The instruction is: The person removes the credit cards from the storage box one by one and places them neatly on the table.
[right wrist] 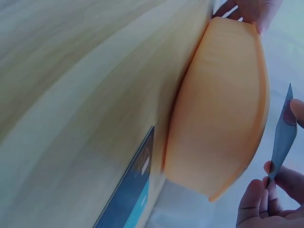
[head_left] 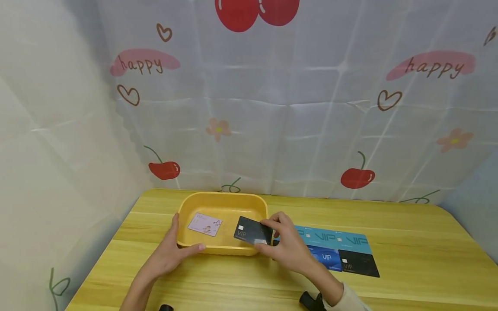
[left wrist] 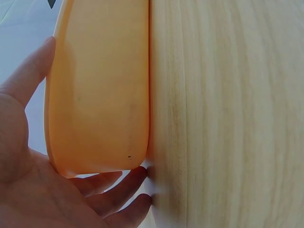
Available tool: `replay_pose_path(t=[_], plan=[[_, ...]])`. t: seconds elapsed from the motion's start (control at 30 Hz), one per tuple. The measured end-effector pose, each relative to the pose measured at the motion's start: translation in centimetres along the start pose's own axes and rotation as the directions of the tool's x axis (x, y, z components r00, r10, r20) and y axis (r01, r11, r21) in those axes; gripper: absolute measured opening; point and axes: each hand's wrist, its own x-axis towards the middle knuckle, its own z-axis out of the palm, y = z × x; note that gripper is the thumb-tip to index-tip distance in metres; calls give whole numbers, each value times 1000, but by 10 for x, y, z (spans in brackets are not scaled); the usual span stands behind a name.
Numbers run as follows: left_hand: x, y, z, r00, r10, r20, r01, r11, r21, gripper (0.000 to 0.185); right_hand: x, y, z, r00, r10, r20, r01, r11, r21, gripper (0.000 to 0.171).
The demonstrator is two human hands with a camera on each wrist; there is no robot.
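Hands: both at the yellow tray (head_left: 223, 203), one on each side of its near wall.
Left hand (head_left: 171, 252): fingers relaxed and spread, cupping the tray's near-left corner; thumb up along the left wall, fingertips on the front. The left wrist view shows the palm against the tray's outer wall (left wrist: 95, 85), steadying more than gripping.
Right hand (head_left: 285, 246): pinching a black card (head_left: 253, 231) by its right end, thumb below and fingers above. The card hangs tilted over the tray's near-right rim, partly inside, not yet let go. In the right wrist view it shows edge-on (right wrist: 281, 135) between the fingertips, just beside the tray wall.
Pink card (head_left: 205, 224): lying flat on the tray floor, toward the left.
Remaining cards (head_left: 334, 248): on the surface just right of the tray; light blue ones in a back row, a dark blue and a black one in front, touching or overlapping. How many the right hand hides, I cannot tell.
Progress: by my reckoning, early on. One card is in the tray, a second is on its way in, and most still wait on the surface.
Surface (head_left: 408, 259): pale wood, a cherry-print cloth hung behind.
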Motion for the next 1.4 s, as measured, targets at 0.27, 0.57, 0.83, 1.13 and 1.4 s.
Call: replay_pose_path(t=[0.27, 0.57, 0.83, 1.13, 1.4], plan=[[-1, 2, 3, 1000, -7, 2, 7, 1000, 20, 127, -12, 7, -8, 1000, 19, -14, -19, 999, -28, 50], [-1, 2, 5, 1000, 9, 4, -9, 1000, 24, 127, -31, 9, -16, 996, 86, -4, -86, 994, -63, 53], [0, 4, 5, 1000, 10, 7, -10, 1000, 15, 127, -46, 8, -24, 994, 114, 0, -113, 987, -115, 51], [0, 4, 4, 1000, -12, 7, 12, 999, 38, 126, -58, 10, -36, 988, 142, 62, -129, 975, -183, 51], [-2, 2, 0, 1000, -5, 5, 4, 998, 56, 125, -65, 13, -41, 972, 173, 161, -126, 956, -264, 54]])
